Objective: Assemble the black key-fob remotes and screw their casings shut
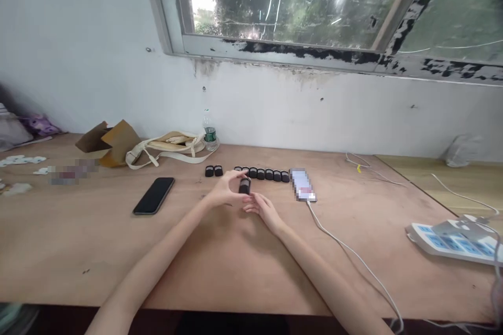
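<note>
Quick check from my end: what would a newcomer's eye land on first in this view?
The left hand and right hand come first, meeting at a small black block mid-desk. Just beyond them runs a row of black blocks. A black phone lies to their left, and a window sits above the desk.

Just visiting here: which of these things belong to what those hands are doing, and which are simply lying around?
In use:
small black block, held by the left hand, right hand beside it
row of similar black blocks

Lying about:
black smartphone
water bottle
cloth bag
power strip
</note>
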Tool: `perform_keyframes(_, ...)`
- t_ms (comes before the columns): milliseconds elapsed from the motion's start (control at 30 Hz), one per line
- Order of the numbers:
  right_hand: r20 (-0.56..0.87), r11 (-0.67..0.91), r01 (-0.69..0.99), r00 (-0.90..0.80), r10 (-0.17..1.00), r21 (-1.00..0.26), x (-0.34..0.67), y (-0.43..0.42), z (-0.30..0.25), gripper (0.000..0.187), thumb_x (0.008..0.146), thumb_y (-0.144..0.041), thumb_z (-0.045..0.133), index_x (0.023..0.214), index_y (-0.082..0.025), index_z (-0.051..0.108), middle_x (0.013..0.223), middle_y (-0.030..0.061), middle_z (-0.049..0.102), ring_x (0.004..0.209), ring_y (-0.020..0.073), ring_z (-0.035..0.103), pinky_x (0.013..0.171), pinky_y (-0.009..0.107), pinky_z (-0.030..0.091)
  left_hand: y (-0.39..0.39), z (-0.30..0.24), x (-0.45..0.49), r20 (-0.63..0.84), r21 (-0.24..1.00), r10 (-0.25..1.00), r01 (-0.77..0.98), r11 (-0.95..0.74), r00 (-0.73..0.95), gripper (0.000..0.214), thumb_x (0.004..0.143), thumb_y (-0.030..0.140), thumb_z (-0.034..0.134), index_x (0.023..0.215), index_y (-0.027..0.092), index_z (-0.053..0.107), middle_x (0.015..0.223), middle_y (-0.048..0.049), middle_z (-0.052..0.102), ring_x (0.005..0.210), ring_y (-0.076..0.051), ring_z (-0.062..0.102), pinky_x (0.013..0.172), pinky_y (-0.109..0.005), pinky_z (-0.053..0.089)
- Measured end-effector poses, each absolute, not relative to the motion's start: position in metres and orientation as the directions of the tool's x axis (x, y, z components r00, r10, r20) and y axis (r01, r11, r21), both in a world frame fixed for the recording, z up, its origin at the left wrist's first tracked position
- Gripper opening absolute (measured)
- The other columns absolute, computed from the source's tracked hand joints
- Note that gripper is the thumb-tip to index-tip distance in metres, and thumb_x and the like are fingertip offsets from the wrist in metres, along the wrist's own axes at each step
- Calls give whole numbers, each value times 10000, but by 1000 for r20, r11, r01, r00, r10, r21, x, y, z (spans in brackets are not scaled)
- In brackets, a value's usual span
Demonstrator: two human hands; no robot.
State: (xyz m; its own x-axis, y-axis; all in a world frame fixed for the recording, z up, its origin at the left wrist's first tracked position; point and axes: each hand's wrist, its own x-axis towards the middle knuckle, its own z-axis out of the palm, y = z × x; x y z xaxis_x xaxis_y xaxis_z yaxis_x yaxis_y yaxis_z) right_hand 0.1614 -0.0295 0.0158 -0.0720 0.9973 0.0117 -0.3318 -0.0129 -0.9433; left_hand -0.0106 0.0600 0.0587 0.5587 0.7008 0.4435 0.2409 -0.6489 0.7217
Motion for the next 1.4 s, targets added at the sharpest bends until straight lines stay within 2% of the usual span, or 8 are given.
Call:
perform_keyframes(100,-22,-61,-365,-111,994,-929,159,-29,18,481,763,-618,577,983,-196,648,858,59,686,825,221,648,770,353,505,23,44,6,422,708,666,235,-666,615,736,635,391,799,1301,247,521,1236,-101,567,1198,-280,477,1040,-429,394)
perform_keyframes(267,22,33,-149,74,997,-988,161,-35,18,427,843,-615,455,876,-211,591,680,2,575,608,165,550,597,296,458,11,28,0,436,612,585,251,-750,684,736,746,402,705,1401,270,395,1389,-100,441,1299,-268,367,1096,-435,329)
perform_keyframes(367,138,133,56,91,986,-990,170,-47,20,321,881,-530,463,884,-234,589,803,15,593,749,182,556,734,314,456,23,22,-33,436,515,602,363,-776,669,460,847,371,582,1293,270,534,1384,-90,457,1306,-265,360,1106,-464,296)
perform_keyframes(500,318,324,588,-117,941,-741,179,-62,21,234,915,-403,457,1036,-265,602,1030,68,578,981,239,520,898,400,415,41,11,-84,395,514,724,517,-685,566,302,845,385,567,1084,235,674,1243,-103,574,1219,-275,446,1060,-473,347)
perform_keyframes(600,314,355,732,-201,928,-582,180,-65,18,216,858,-354,560,1049,-267,613,974,81,554,949,263,503,838,423,451,45,9,-104,338,591,785,531,-607,520,263,859,408,537,941,226,709,1106,-91,642,1089,-251,548,982,-423,423)
perform_keyframes(833,273,386,732,-277,921,-561,179,-62,16,322,844,-340,593,1162,-306,558,1051,81,537,990,271,495,865,459,461,52,22,-118,331,723,912,557,-409,241,219,890,355,447,900,211,612,841,-42,691,714,-182,634,697,-280,485)
perform_keyframes(967,296,436,709,-321,899,-554,176,-64,18,291,857,-281,560,1148,-287,567,1058,82,550,996,264,499,874,447,463,70,22,-148,389,636,921,734,-239,-37,193,868,296,427,862,188,586,813,-65,681,687,-198,618,676,-281,458)
perform_keyframes(1400,302,510,661,-412,860,-550,166,-72,21,320,848,-201,563,1162,-262,553,1070,75,561,1008,247,502,878,416,471,73,20,-165,363,353,932,927,-124,-14,200,845,239,411,814,180,599,828,-104,660,779,-245,616,684,-297,434)
